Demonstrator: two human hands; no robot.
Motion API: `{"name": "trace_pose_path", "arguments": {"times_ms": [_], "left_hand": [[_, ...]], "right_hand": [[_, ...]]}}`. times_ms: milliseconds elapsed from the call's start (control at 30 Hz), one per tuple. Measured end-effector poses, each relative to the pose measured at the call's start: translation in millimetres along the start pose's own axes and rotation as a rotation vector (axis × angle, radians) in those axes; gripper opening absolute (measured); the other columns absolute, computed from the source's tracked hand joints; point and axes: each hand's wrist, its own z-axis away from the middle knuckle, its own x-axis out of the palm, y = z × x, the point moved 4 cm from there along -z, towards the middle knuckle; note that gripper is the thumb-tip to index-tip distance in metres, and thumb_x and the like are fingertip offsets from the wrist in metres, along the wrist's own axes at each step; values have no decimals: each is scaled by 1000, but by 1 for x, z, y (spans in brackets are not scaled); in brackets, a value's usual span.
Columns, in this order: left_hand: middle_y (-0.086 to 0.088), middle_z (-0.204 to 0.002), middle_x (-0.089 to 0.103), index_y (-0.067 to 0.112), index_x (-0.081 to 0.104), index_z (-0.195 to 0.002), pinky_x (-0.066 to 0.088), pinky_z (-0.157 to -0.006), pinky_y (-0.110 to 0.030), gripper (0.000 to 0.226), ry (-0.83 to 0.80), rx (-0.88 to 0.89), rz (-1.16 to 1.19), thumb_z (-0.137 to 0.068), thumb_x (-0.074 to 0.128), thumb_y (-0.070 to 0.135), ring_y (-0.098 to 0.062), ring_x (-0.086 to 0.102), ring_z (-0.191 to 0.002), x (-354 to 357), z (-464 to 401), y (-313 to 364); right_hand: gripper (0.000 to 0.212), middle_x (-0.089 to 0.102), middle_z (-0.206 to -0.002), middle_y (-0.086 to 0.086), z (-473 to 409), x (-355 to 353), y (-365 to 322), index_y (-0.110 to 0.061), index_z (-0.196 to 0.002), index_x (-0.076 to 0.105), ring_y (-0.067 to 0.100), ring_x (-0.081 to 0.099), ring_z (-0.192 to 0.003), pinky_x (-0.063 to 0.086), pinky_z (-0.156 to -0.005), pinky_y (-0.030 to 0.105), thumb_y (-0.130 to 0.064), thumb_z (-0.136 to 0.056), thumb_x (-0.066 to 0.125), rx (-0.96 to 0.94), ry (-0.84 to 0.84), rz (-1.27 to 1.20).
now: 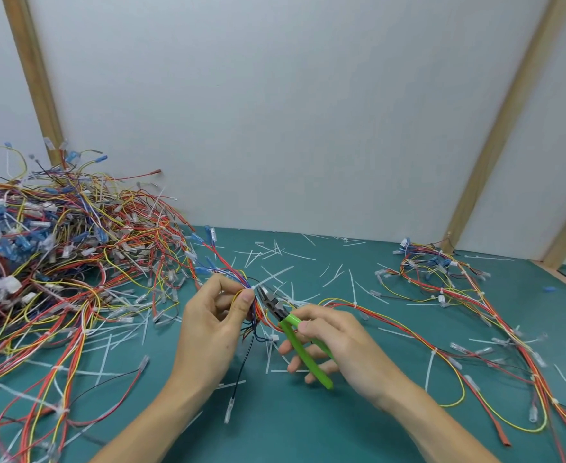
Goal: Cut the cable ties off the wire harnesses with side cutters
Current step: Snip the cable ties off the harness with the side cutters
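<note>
A wire harness point(251, 295) is held up just above the green mat point(308, 429), near its middle, with red, yellow, blue and black strands fanning out past the grip. It is pinched by the left hand point(214, 325), whose thumb and forefinger are curled round the bundle while the other fingers are folded behind it. A white cable tie point(253, 288) is seen on the bundle at the fingertips.

The side cutters point(295, 332) are gripped by the right hand point(335, 342), just right of the harness; the green handles are spread apart, with the thumb laid on the upper handle and the fingers curled under the lower one. The dark metal tip is set against the bundle right at the tie; whether the blades touch it cannot be told.

Both forearms are angled in from the near edge of the mat, converging on the harness.

Left of the harness, a large heap of harnesses point(57, 248) is piled against the white wall point(274, 111). Right of it, a smaller group of harnesses point(441, 272) is spread on the mat. Cut white tie pieces point(274, 252) are scattered behind the harness.
</note>
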Motion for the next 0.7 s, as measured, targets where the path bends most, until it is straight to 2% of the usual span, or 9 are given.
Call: {"name": "trace_pose_path", "arguments": {"times_ms": [200,333,500,700], "left_hand": [[4,-51,55,5,55,-80,29,-48,-10,20,-17,-8,-18,-96,65,12,-1,37,-46,1,1,0],[5,-50,57,3,55,-81,29,-47,-8,19,-37,-27,-19,-96,64,9,0,38,-43,2,2,0],[5,-50,55,3,57,-81,29,-47,-9,18,-69,-45,-12,-96,64,10,-1,36,-43,5,3,-1],[-4,-63,69,9,59,-89,38,-56,-12,13,-47,-65,-33,-95,66,17,-3,50,-53,4,2,-5]], "right_hand": [[22,78,-99,9,0,-1,0,-30,-97,71,23,74,-80,54,-70,39,-41,-86,56,8,19,13],[22,78,-97,10,1,-2,-2,-31,-94,71,25,74,-77,54,-64,37,-41,-84,55,24,12,27],[35,78,-92,11,2,-10,-8,-14,-102,68,29,73,-69,55,-57,35,-40,-83,52,38,0,80],[39,78,-90,13,2,-10,-7,-9,-104,66,30,71,-65,55,-54,34,-38,-84,52,36,16,75]]}}
